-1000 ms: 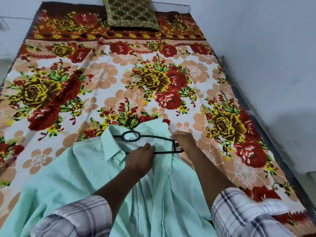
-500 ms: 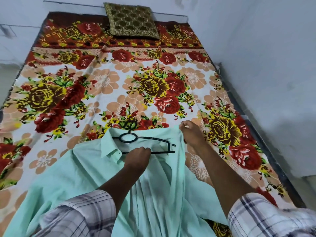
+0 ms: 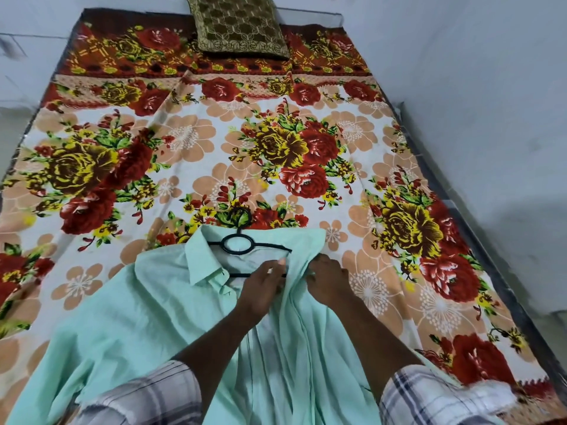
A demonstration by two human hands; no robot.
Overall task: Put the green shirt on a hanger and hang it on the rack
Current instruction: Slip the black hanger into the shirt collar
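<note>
gripping green shirt (image 3: 147,302) in right hand (image 3: 325,282), left hand (image 3: 262,286) flat on hanger (image 3: 270,246)

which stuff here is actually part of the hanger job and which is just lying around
Part of the job: green shirt, black hanger, left hand, right hand. No rack in view.

Just lying about: cushion, floral bedsheet.
</note>
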